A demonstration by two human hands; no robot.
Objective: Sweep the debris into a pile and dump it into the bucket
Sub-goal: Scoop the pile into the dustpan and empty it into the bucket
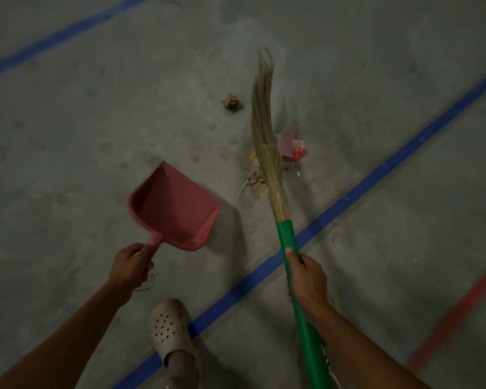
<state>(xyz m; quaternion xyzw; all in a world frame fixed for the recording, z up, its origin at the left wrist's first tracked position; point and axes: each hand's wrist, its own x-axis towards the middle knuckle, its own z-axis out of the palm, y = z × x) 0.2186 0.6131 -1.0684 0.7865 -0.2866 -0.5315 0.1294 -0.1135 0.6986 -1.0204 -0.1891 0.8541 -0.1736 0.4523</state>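
Sweeping under way: right hand [306, 279] grips broom [267, 153] over debris [289, 147]; left hand [131, 266] holds dustpan [174, 206]; stray clump [232, 102] likely next.

**Bare arms, one pale clog**

The left arm [68, 332], at 7 o'clock, and the right arm [376, 352], at 5 o'clock, are bare to the frame's edge. The left hand [129, 266] and right hand [306, 279] are bare too. At 6 o'clock a foot wears a cream clog [169, 327], round-toed, smudged with dirt, its upper pierced with rows of small dark holes. Grey fabric [178, 366] shows at its heel; sock or trouser cuff, I cannot tell.
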